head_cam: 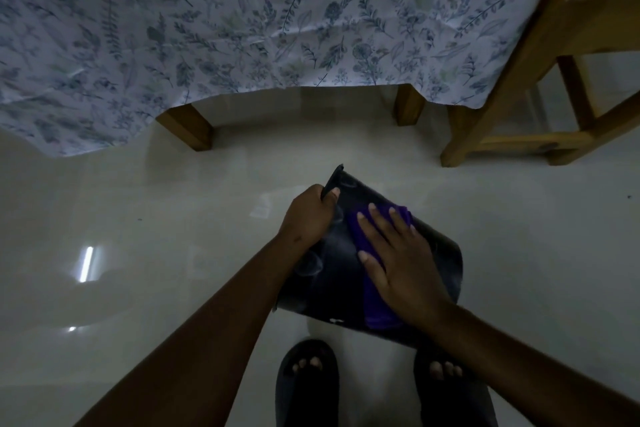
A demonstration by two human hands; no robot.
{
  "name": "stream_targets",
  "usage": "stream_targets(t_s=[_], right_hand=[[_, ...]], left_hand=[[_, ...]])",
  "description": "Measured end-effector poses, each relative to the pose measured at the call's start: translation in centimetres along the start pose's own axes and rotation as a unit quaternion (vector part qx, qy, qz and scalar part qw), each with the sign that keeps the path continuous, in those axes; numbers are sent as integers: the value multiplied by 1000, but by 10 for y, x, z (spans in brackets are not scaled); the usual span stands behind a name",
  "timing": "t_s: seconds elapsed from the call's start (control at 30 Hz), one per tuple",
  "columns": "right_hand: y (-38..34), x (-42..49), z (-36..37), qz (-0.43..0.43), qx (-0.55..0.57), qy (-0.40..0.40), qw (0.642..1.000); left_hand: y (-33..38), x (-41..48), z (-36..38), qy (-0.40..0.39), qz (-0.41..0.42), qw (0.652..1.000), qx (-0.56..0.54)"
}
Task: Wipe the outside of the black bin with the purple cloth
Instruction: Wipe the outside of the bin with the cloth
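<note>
The black bin (332, 274) is tilted on its side above the pale floor, its rim pointing away toward the table and its base toward me. My left hand (308, 215) grips the bin's rim at the upper left, thumb over the edge. My right hand (394, 253) lies flat with fingers spread, pressing the purple cloth (374, 305) against the bin's outer wall. The cloth shows above my fingertips and below my palm; its middle is hidden under the hand. Dusty smears mark the wall beside the cloth.
A table draped in a white floral cloth (242, 28) stands ahead, its wooden legs (187, 128) on the glossy floor. A wooden chair (540, 107) stands at the right. My feet in dark slippers (308, 381) are below the bin.
</note>
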State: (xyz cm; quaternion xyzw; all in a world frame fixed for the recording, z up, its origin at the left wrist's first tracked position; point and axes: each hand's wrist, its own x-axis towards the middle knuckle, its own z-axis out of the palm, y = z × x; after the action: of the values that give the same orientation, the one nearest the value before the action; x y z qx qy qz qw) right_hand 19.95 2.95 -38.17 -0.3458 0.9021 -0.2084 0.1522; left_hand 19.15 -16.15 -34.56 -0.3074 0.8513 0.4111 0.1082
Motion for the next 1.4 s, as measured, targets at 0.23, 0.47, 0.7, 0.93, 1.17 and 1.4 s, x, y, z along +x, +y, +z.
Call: stream_targets(t_s=[0.23,0.47,0.7,0.93,1.17,1.4], right_hand=[[51,91,-29,99,176,-85,976],[-9,-5,7,82,-21,52,995],[32,63,-19,143,113,4,983],[-6,-22,11,69,-27,25,997],[26,49,-10,124,107,19,986],[-7,-37,19,-52,-76,3,996]], left_hand=[[-14,-45,-7,-29,34,998,-34],[0,-10,0,52,45,997,32],[-4,-16,-2,51,69,996,39],[-5,-11,-5,28,51,996,68],[-5,-12,-5,30,63,996,55],[-8,-5,-6,23,51,997,56]])
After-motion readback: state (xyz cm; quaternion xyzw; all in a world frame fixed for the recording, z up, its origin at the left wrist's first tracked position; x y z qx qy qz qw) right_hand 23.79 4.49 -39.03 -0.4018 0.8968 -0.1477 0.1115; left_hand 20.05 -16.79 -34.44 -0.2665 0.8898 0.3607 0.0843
